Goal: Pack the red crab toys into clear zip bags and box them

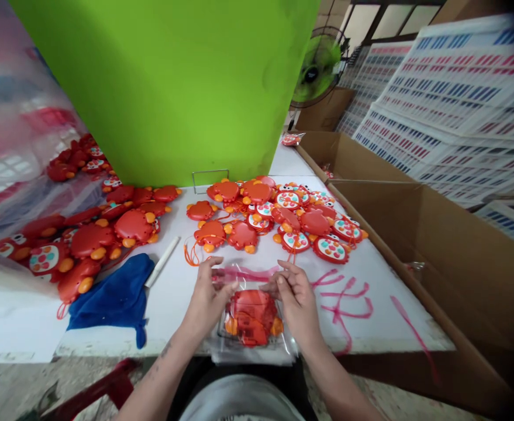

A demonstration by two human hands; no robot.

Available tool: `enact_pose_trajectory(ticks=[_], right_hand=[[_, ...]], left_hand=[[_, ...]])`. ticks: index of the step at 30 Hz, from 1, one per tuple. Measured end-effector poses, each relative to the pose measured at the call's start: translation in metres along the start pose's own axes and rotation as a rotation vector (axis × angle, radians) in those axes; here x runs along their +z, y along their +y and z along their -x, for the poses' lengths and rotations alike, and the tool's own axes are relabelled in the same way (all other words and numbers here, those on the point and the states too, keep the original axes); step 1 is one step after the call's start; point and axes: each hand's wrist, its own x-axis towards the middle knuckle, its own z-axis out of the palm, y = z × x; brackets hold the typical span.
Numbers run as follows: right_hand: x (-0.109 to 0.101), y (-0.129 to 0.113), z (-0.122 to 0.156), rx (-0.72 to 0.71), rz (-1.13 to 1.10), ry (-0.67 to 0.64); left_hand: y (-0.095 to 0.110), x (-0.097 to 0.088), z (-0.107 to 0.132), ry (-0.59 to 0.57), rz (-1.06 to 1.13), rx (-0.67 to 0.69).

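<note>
Head view: left hand (206,295) and right hand (298,298), fingers narrowed, pinch the top edge of the clear bag (257,346). It holds a red crab toy (252,316) at the near edge of the white table (182,292). Green panel (173,88) behind, loose crab toys (283,216), blue cloth (116,298) left.

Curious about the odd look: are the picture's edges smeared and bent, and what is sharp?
Head view: sharp mid-frame, where left hand and right hand pinch the clear plastic bag; edges blurred and bowed, as at the white printed sheets; light soft, even.
</note>
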Motion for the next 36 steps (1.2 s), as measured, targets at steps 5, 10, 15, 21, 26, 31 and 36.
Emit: enact_pose_trajectory(ticks=[5,10,15,21,26,31,36], right_hand=[[-0.002,0.002,0.001,-0.088,0.073,0.017],[-0.002,-0.011,-0.004,-0.567,0.549,0.044],[0.013,-0.037,-0.01,-0.85,0.825,-0.2],[0.027,-0.044,-0.011,-0.959,0.954,-0.288],[0.017,-0.04,-0.023,-0.762,0.88,-0.181],[-0.074,-0.018,-0.049,-0.394,0.875,0.095],[-0.176,0.005,-0.055,-0.183,1.037,0.237]], left_hand=[[-0.01,0.006,0.003,-0.152,0.287,-0.242],[-0.005,0.013,0.004,-0.156,0.361,-0.299],[0.012,0.016,0.001,-0.27,0.248,-0.115],[0.031,0.015,-0.001,-0.28,-0.182,0.081],[0.02,0.019,-0.004,-0.344,-0.171,0.108],[-0.014,0.017,-0.01,-0.301,0.126,-0.199],[-0.032,0.014,-0.011,-0.309,0.349,-0.355]])
